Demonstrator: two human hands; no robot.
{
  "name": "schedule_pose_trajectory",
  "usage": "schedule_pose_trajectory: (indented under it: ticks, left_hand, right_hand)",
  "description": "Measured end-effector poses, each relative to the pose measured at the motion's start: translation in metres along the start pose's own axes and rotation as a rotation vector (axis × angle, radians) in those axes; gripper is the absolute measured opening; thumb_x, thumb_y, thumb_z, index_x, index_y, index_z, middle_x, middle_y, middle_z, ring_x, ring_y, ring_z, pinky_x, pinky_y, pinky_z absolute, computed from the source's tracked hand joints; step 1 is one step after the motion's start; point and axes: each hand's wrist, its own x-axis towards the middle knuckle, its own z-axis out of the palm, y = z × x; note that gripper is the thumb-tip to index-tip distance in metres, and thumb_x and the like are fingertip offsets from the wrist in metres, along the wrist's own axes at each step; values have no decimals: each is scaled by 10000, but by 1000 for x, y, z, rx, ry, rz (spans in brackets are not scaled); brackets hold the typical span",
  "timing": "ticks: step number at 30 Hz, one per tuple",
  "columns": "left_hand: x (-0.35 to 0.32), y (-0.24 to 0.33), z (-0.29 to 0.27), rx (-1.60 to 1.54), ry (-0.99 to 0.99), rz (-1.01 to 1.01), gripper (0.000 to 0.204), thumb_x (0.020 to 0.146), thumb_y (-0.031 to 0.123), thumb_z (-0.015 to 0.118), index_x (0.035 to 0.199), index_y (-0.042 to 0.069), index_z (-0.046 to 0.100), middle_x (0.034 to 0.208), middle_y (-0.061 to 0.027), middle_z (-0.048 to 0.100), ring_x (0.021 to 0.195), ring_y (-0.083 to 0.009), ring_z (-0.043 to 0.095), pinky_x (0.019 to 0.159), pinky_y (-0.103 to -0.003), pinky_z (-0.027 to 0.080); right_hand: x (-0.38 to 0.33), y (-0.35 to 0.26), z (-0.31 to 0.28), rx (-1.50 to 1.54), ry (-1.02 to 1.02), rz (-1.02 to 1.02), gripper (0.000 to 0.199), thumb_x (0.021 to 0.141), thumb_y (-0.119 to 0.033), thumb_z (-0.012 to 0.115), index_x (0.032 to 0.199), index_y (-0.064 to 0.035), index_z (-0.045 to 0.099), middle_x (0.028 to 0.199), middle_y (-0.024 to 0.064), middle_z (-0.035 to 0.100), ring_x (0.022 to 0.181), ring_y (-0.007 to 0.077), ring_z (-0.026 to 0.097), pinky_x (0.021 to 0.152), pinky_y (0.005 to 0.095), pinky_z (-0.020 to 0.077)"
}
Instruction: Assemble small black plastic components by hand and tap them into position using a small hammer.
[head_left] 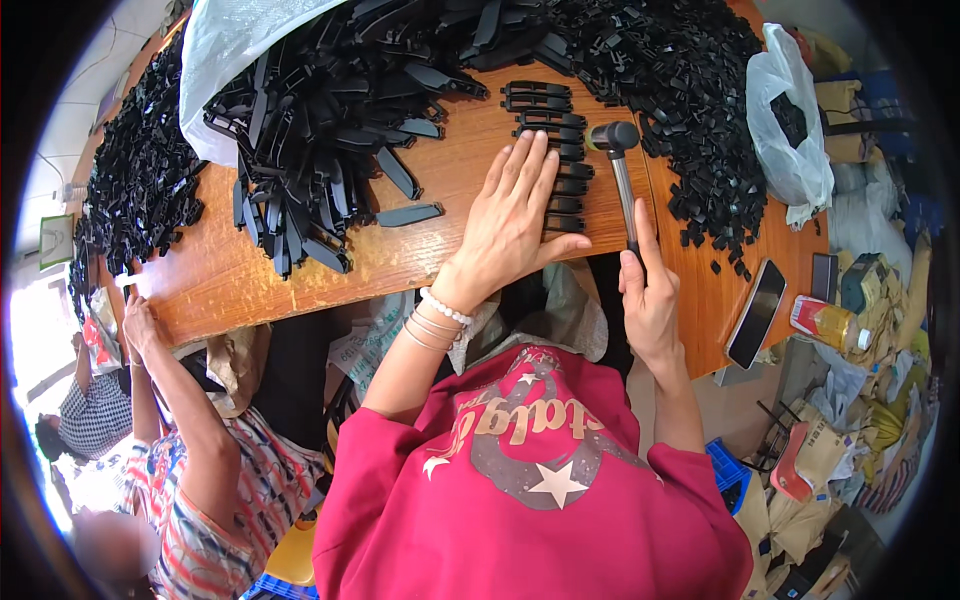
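A column of black plastic parts (537, 97) lies side by side on the wooden table in front of me. My left hand (515, 210) rests flat across the left ends of the nearer parts, fingers stretched out and thumb pointing right. It covers some of the parts. My right hand (652, 300) is closed round the dark grip of a mallet (622, 180), index finger pointing along the handle. The mallet's black head, with a pale face on its left side, is at the right ends of the parts. Whether it touches them I cannot tell.
Long black plastic pieces (310, 150) form a heap at left; small black pieces (700, 150) are piled at right. A white plastic bag (790, 130), a phone (757, 313) and a jar (830, 322) stand to the right. At far left, a co-worker's hand (142, 325) is at the table edge (230, 325).
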Motion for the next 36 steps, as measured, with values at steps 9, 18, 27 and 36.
schedule_pose_trajectory:
  ticks: [9, 18, 27, 36]
  left_hand:
    - [11, -7, 0, 7, -8, 0, 928, 770, 618, 644, 1281, -136, 465, 1389, -295, 417, 1343, -395, 363, 1121, -464, 281]
    - [15, -11, 8, 10, -11, -43, 929, 769, 634, 632, 1263, -139, 481, 1373, -299, 438, 1320, -397, 398, 1111, -460, 301]
    - [33, -21, 16, 36, 52, -16, 890, 803, 632, 593, 1231, -143, 503, 1338, -311, 468, 1297, -401, 427, 1098, -461, 323]
    - [42, -33, 13, 93, 99, -76, 879, 816, 633, 583, 1200, -156, 528, 1316, -322, 488, 1283, -409, 444, 1093, -451, 333]
  right_hand:
    - [15, -3, -4, 22, -63, 47, 489, 995, -112, 458, 1466, -75, 332, 1147, 262, 606, 716, 392, 643, 611, 392, 479]
    - [29, -5, -8, 30, -74, 131, 485, 992, -107, 470, 1457, -54, 343, 1025, 258, 632, 605, 315, 603, 583, 380, 449]
    - [42, 3, 1, 84, -85, 174, 501, 1004, -136, 463, 1486, -142, 328, 575, 63, 466, 486, 120, 397, 491, 308, 386]
    - [60, 3, 17, -22, 26, -54, 459, 1032, -189, 399, 1487, -160, 338, 609, -8, 416, 498, 68, 371, 468, 254, 369]
